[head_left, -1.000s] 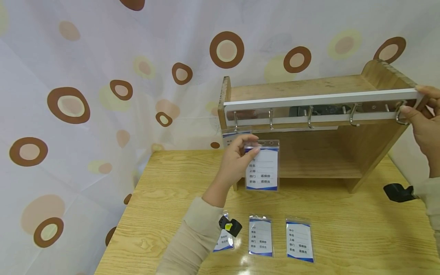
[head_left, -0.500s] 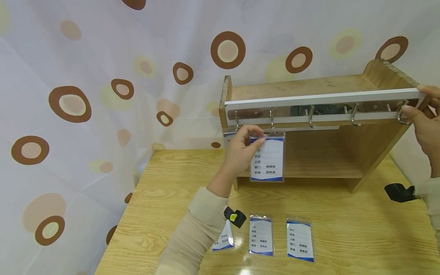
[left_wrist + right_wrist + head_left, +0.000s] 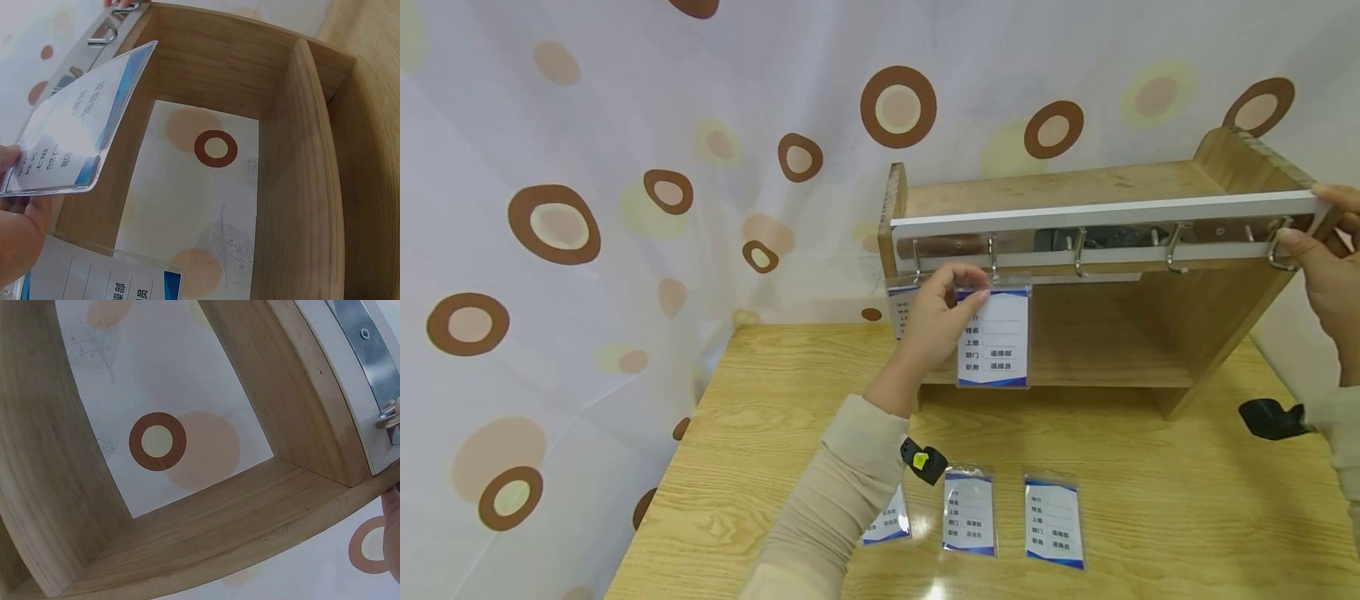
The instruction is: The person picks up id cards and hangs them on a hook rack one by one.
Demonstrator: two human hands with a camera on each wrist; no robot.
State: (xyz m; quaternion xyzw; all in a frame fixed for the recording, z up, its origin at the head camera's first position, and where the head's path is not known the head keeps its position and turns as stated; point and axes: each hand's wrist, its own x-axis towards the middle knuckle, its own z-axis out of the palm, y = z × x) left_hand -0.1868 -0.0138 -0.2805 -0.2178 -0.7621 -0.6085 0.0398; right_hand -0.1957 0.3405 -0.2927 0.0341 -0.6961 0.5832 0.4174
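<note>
My left hand (image 3: 943, 321) pinches a clear-sleeved badge (image 3: 1000, 337) by its top left corner, just below the second hook (image 3: 994, 254) of a metal hook rail (image 3: 958, 246). Printed text and blue corners show on the card. In the left wrist view, thumb and fingers clasp the edge of this badge (image 3: 81, 122). Another badge (image 3: 901, 308) hangs under the leftmost hook, partly covered by my left hand. At the right end, my right hand (image 3: 1333, 271) grips the edge of the wooden shelf (image 3: 1045, 192), with its thumb at the last hook (image 3: 1279, 250).
Three more badges lie on the wooden table (image 3: 775, 400): one (image 3: 891, 518) partly under the left sleeve, a middle one (image 3: 968, 512) and a right one (image 3: 1054, 521). A patterned cloth (image 3: 685, 92) hangs behind the shelf.
My left hand has raised the badge and shifted it slightly right, from below the rail up to the second hook. The right hand stays at the shelf's end.
</note>
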